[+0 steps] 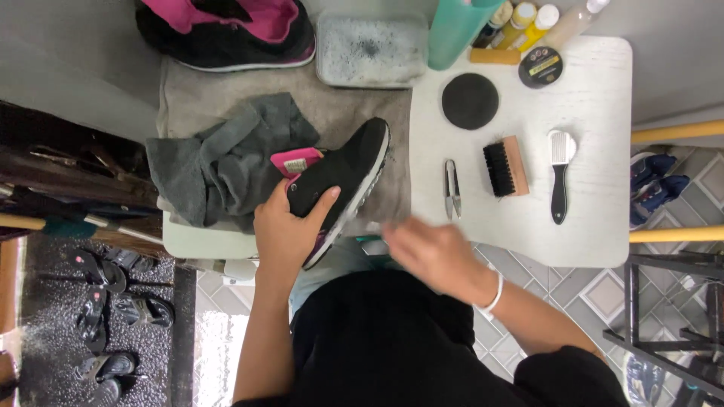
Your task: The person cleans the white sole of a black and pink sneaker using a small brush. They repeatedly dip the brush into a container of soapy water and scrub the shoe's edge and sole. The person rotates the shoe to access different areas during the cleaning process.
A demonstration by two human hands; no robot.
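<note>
Shoe (343, 177) first: black upper, pale sole, pink lining with a small label tab at the tongue, lying tilted on the grey towel (226, 162) at the front edge of the white table (596, 113). I see my left hand (286, 230) wrapped around its heel end, thumb laid across the black upper. My right hand (426, 249) is blurred just beside the sole; I cannot tell whether its fingers are curled on anything.

To the right on the bare tabletop lie small metal snips (452, 188), a wooden-backed brush (505, 166) with black bristles, and a white-headed brush with a black handle (559, 177). Behind them sit a flat black round pad (470, 100) and a round black tin (541, 67) with a yellow band on its lid. At the back edge stand a teal container (456, 30) and several yellow-capped bottles (528, 19). A grey foam-filled tray (371, 49) and a second black-and-pink shoe (226, 30) lie behind the towel.
</note>
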